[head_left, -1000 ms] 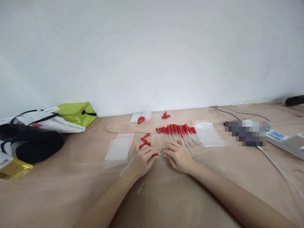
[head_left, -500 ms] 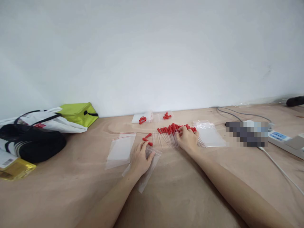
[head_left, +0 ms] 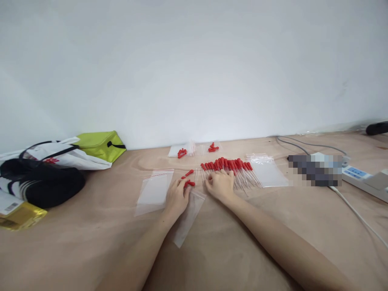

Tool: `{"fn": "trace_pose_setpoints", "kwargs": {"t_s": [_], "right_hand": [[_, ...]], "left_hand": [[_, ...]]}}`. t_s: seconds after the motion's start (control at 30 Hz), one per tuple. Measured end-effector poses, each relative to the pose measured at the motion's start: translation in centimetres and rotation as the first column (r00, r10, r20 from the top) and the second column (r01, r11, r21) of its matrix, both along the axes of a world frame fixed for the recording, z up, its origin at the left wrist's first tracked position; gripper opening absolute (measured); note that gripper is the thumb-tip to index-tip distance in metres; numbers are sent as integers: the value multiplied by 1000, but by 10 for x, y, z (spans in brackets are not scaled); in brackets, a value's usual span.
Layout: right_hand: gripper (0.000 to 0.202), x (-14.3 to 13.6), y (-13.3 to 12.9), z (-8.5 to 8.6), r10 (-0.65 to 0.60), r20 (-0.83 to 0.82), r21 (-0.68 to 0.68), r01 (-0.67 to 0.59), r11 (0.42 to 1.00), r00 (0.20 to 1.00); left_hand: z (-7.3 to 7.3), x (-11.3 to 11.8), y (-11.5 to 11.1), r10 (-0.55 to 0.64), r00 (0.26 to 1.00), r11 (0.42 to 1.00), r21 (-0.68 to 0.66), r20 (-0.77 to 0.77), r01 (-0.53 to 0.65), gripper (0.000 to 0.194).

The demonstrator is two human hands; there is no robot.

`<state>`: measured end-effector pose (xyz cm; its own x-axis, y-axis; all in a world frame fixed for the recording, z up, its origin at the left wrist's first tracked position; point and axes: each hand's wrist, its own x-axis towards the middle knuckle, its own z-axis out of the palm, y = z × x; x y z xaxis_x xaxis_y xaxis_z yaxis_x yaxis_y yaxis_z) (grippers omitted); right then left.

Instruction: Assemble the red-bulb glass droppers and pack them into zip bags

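My left hand (head_left: 176,197) is closed at the fingertips on a red rubber dropper bulb (head_left: 190,183). Another red bulb (head_left: 189,172) lies just beyond it. Under and beside that hand rests a clear zip bag (head_left: 189,218). Over the left part of a row of glass droppers with red bulbs (head_left: 239,165), my right hand (head_left: 220,185) has its fingers curled down. Whatever its fingertips hold is hidden. Several thin glass tubes (head_left: 197,176) lie between the two hands.
Flat zip bags lie left (head_left: 154,190) and right (head_left: 268,171) of the hands. Two small groups of red bulbs, left (head_left: 182,153) and right (head_left: 213,148), are near the wall. A black cap (head_left: 54,186) and lime bag (head_left: 98,145) sit left; a power strip (head_left: 357,173) sits right.
My right hand has moved left along the dropper row, uncovering its right part. My left hand has come off the zip bag's top, its fingers closing at the red bulbs.
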<state>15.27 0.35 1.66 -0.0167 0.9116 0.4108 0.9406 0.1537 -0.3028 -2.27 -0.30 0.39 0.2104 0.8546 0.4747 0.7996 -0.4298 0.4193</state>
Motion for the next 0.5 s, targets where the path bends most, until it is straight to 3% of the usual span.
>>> {"fn": "trace_pose_setpoints", "kwargs": {"t_s": [0.3, 0.5], "right_hand": [[26, -20, 9, 10, -41, 181, -235, 84, 968, 983], [22, -18, 3, 9, -38, 176, -173, 69, 983, 984]], "left_hand": [[-4, -9, 9, 45, 998, 999, 17, 52, -46, 21], [-5, -11, 9, 120, 989, 990, 63, 91, -126, 33]]}}
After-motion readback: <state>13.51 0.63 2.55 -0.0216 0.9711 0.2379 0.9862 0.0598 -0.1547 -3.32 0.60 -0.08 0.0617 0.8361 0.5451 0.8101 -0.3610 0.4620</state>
